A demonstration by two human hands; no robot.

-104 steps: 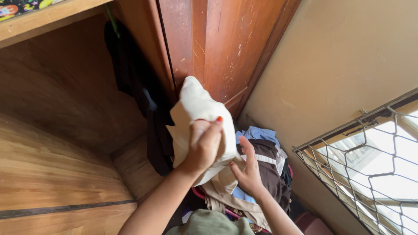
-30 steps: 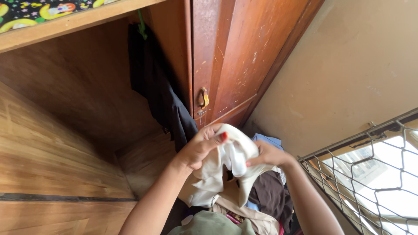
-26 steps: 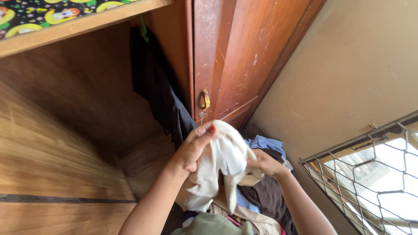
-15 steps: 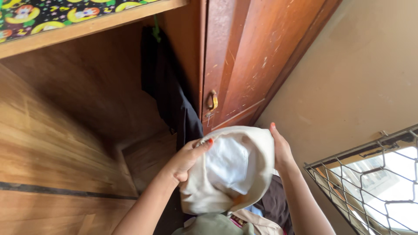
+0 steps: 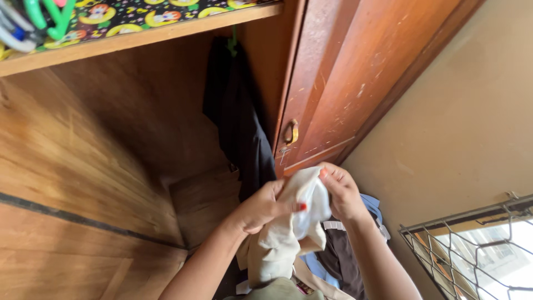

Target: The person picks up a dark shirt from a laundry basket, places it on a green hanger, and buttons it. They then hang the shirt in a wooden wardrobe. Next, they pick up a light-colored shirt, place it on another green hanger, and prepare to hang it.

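- a heap of clothes (image 5: 338, 261) lies lowest in view, brown, blue and olive pieces piled together.
- just above it, the left hand (image 5: 261, 208) has its fingers curled shut on a cream cloth garment (image 5: 288, 233).
- the right hand (image 5: 340, 191) pinches the same garment's top edge, fingers closed on the fabric.
- behind the hands, a dark garment (image 5: 239, 122) hangs inside the open wooden wardrobe (image 5: 100, 161).
- beside it stands the wardrobe door (image 5: 355, 72) with a brass handle (image 5: 291, 132).

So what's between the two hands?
A cream cloth, bunched up. The left hand and right hand both grip it, with no bare gap, as the head view shows.
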